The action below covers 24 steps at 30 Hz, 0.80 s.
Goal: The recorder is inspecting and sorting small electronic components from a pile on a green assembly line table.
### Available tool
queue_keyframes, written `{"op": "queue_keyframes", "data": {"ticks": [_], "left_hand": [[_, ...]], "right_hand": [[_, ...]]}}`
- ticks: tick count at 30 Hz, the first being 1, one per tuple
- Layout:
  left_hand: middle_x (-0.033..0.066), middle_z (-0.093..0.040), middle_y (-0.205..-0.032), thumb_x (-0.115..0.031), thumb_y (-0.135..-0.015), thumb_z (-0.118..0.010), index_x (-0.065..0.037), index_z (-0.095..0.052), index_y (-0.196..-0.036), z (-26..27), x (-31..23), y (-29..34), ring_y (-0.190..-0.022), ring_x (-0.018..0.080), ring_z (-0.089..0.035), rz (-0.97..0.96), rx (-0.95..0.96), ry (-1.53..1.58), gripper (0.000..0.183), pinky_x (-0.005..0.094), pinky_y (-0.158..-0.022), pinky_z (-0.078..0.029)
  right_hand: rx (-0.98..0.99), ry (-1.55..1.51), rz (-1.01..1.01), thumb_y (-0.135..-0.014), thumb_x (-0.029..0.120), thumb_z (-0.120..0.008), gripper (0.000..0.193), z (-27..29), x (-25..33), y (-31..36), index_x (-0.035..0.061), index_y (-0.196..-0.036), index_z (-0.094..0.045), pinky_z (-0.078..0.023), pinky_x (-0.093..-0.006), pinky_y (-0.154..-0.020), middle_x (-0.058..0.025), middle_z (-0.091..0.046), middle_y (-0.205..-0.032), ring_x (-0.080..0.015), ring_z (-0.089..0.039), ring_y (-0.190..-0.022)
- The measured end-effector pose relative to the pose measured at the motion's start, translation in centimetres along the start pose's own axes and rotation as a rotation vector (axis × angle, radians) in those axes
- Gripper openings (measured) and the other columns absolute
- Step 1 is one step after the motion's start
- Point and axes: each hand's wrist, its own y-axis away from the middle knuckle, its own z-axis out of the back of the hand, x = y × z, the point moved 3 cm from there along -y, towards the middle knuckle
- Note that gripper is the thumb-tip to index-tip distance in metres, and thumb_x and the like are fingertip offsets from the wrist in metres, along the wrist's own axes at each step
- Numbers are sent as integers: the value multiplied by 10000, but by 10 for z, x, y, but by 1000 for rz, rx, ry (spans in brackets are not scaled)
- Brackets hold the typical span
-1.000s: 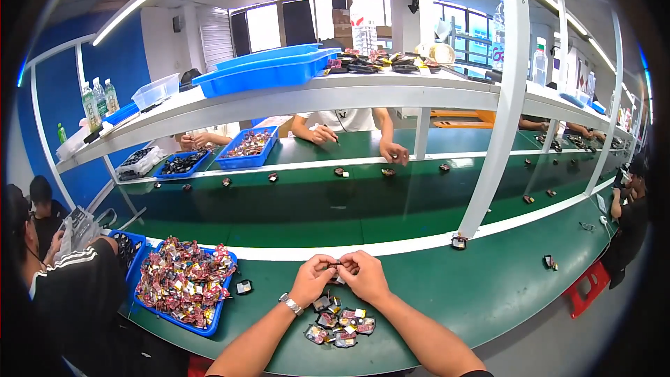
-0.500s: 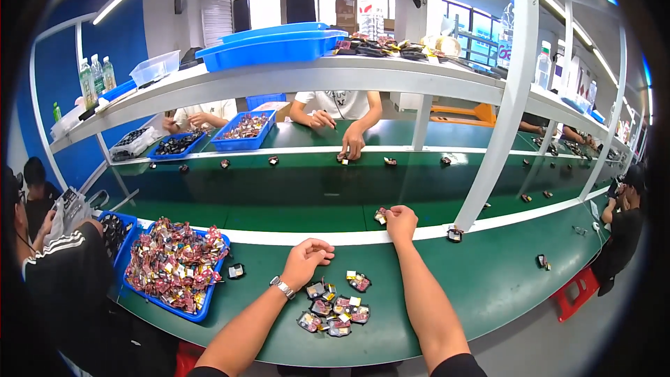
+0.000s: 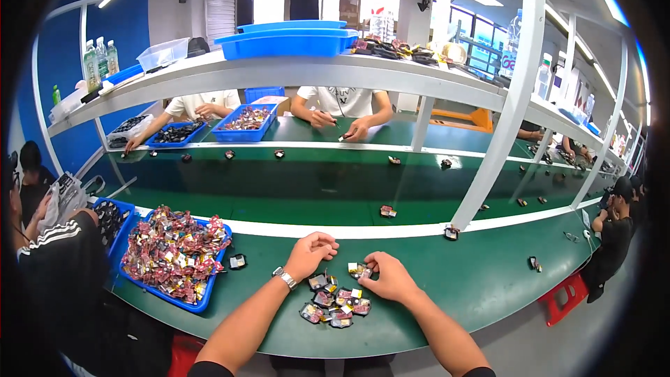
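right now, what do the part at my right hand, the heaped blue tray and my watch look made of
Small part: dark rim, perhaps plastic; white piece unclear. Blue tray: probably moulded plastic; smooth, glossy rim. Watch: likely metal; silvery shine.

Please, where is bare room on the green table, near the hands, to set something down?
The widest bare patch of green table lies between the right forearm and the small item farther right. A smaller one lies between the left forearm and the blue tray. It is crowded between the forearms, where small pieces cluster.
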Motion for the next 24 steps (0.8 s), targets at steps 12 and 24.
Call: {"op": "queue_keyframes", "data": {"ticks": [12, 24], "left_hand": [[54, -664, -935, -141, -969, -543, 8, -604, -1161, 6, -5, 4, -783, 90, -610, 97, 195, -170, 251, 260, -716, -517], [137, -617, -1132, -65, -981, -478, 36, -531, -1243, 2, -12, 9, -1008, 209, -649, 150, 47, 217, 285, 308, -850, -589]], "right_hand": [[136, -480, 75, -766, -34, -705, 384, -19, 7, -73, 15, -1120, -565, -539, -268, -767, -58, -632, -953, -118, -632, -834], [-403, 129, 536, -774, 136, -714, 149, -22, 41, -49, 129, -921, -688, -537, -356, -712, -29, -611, -1038, -226, -623, -906]]}}
